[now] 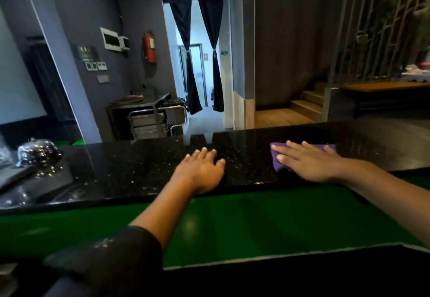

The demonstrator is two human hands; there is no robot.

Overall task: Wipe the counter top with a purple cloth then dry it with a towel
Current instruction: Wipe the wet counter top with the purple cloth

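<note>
The counter top [130,168] is black speckled stone and runs across the middle of the view. A purple cloth [278,165] lies flat on it at the right. My right hand [307,161] presses down on the cloth with straight, spread fingers and covers most of it. My left hand [202,168] rests flat on the bare stone to the left of the cloth, fingers straight, holding nothing. No towel is in sight.
A shiny metal bell [38,151] and a dark tray-like object [21,178] sit at the counter's left end. Below the near edge runs a green lower surface [256,222]. Beyond the counter stand a metal cart [151,119], a curtained doorway and wooden steps [307,106].
</note>
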